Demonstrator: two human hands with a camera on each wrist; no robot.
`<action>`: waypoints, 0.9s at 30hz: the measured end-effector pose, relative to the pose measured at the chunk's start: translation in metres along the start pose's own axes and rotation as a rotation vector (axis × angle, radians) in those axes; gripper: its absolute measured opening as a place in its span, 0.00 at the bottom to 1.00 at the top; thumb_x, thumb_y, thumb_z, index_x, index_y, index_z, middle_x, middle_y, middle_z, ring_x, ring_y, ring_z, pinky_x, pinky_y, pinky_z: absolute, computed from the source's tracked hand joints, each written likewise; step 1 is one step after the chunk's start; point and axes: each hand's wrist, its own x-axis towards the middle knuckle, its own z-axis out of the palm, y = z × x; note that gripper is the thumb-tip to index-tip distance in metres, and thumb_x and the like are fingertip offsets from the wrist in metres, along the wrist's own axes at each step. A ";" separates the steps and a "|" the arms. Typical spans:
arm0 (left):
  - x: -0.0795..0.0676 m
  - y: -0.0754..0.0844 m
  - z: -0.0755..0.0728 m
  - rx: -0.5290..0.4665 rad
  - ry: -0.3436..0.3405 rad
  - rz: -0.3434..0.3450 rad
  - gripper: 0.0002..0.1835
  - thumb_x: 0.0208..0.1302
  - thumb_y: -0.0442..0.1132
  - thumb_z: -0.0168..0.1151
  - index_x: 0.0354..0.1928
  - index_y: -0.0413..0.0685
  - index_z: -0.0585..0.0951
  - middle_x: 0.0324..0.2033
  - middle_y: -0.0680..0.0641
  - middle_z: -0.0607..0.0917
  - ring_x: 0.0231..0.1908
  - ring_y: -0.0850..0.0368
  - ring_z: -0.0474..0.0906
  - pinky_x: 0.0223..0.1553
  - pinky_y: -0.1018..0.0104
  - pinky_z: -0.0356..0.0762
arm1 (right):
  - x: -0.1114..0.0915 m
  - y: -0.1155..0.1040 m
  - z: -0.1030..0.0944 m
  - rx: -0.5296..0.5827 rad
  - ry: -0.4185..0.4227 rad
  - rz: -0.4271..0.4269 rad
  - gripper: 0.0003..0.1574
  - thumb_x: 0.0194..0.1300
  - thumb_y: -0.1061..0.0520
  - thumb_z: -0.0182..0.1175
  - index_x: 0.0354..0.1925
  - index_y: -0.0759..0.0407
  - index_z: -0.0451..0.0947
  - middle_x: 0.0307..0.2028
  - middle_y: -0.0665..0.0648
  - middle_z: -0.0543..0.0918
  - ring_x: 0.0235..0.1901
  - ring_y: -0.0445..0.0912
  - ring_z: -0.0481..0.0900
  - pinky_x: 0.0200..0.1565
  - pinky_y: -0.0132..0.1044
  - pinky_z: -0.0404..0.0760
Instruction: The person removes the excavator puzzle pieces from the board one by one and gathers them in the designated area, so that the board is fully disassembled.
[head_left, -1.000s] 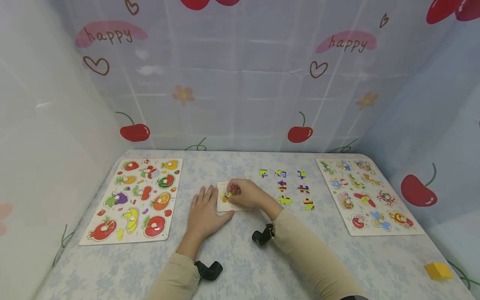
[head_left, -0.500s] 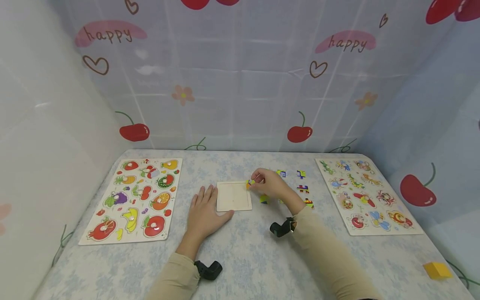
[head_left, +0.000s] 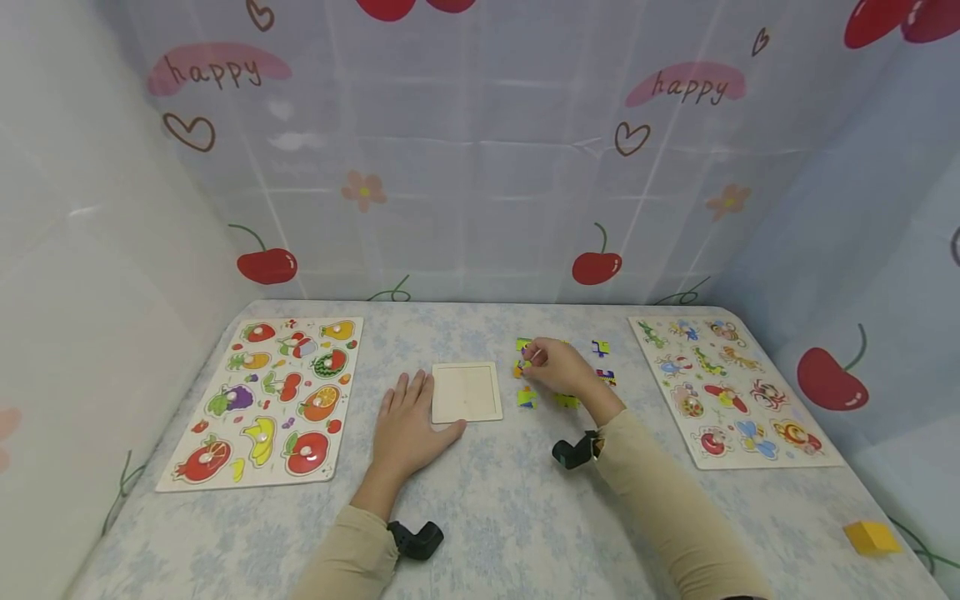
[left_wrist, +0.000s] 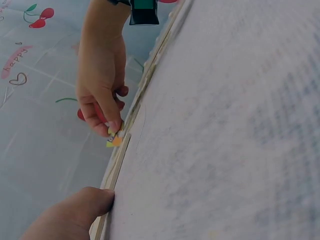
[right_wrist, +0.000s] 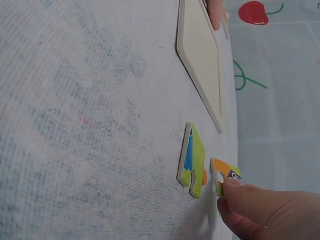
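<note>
My left hand (head_left: pixel 408 425) lies with straight fingers beside a shallow, pale wooden puzzle tray (head_left: pixel 467 393); its thumb touches the tray's near edge. The tray's recess is bare. Right of it, my right hand (head_left: pixel 561 368) pinches a small orange and yellow-green jigsaw piece (right_wrist: pixel 226 168) with a dark eye print between thumb and index finger. That piece is tilted, just above or at the tabletop; contact cannot be told. Beside it a green and blue jigsaw piece (right_wrist: pixel 197 155) lies flat. Several other pieces, such as a green one (head_left: pixel 566 401), are partly hidden by my right hand.
A fruit puzzle board (head_left: pixel 258 400) lies at the left of the table and an insect and animal puzzle board (head_left: pixel 731 392) at the right. A yellow block (head_left: pixel 872 538) sits near the right edge. A printed curtain (head_left: pixel 465 167) hangs behind.
My right hand has moved right with the pinched jigsaw piece, from over the wooden tray past its right edge to the loose pieces. The left hand stays in place by the tray.
</note>
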 end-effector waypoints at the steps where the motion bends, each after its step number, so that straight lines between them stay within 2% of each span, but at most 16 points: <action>1: 0.000 0.000 0.000 -0.001 -0.002 -0.002 0.55 0.54 0.72 0.59 0.77 0.47 0.58 0.77 0.44 0.58 0.78 0.43 0.46 0.77 0.43 0.45 | 0.000 0.000 0.000 -0.010 0.001 0.004 0.11 0.65 0.54 0.67 0.44 0.52 0.78 0.41 0.55 0.82 0.38 0.47 0.79 0.34 0.35 0.79; 8: 0.000 0.000 -0.001 -0.001 -0.005 0.000 0.55 0.54 0.72 0.59 0.77 0.47 0.58 0.77 0.45 0.58 0.78 0.43 0.45 0.77 0.44 0.44 | -0.001 0.001 0.001 -0.119 0.032 0.005 0.10 0.64 0.52 0.67 0.44 0.50 0.80 0.39 0.52 0.82 0.37 0.47 0.77 0.36 0.36 0.76; 17: 0.001 0.001 -0.001 -0.004 -0.022 -0.002 0.55 0.55 0.73 0.59 0.77 0.48 0.57 0.78 0.45 0.57 0.79 0.44 0.44 0.77 0.44 0.44 | -0.006 0.001 0.006 -0.220 0.106 -0.018 0.05 0.65 0.52 0.67 0.33 0.49 0.80 0.30 0.50 0.80 0.35 0.46 0.73 0.37 0.39 0.71; 21: 0.001 0.001 0.000 -0.007 -0.018 0.001 0.55 0.55 0.72 0.59 0.77 0.47 0.57 0.77 0.45 0.57 0.79 0.43 0.45 0.77 0.44 0.44 | -0.010 -0.001 0.007 -0.231 0.141 -0.026 0.04 0.67 0.51 0.64 0.37 0.49 0.82 0.32 0.50 0.80 0.37 0.47 0.72 0.37 0.39 0.72; 24: 0.002 0.000 0.001 -0.006 -0.021 -0.002 0.55 0.55 0.72 0.58 0.78 0.48 0.56 0.77 0.44 0.57 0.79 0.43 0.44 0.77 0.44 0.43 | -0.016 -0.004 0.008 -0.211 0.180 -0.034 0.08 0.69 0.49 0.62 0.42 0.49 0.83 0.35 0.51 0.81 0.38 0.48 0.74 0.38 0.40 0.74; 27: 0.002 0.000 0.001 0.000 -0.031 -0.006 0.55 0.56 0.72 0.57 0.78 0.48 0.55 0.78 0.44 0.56 0.79 0.43 0.44 0.77 0.44 0.43 | -0.023 -0.008 0.012 -0.162 0.211 -0.057 0.12 0.68 0.49 0.62 0.47 0.51 0.83 0.40 0.52 0.83 0.43 0.49 0.77 0.42 0.44 0.78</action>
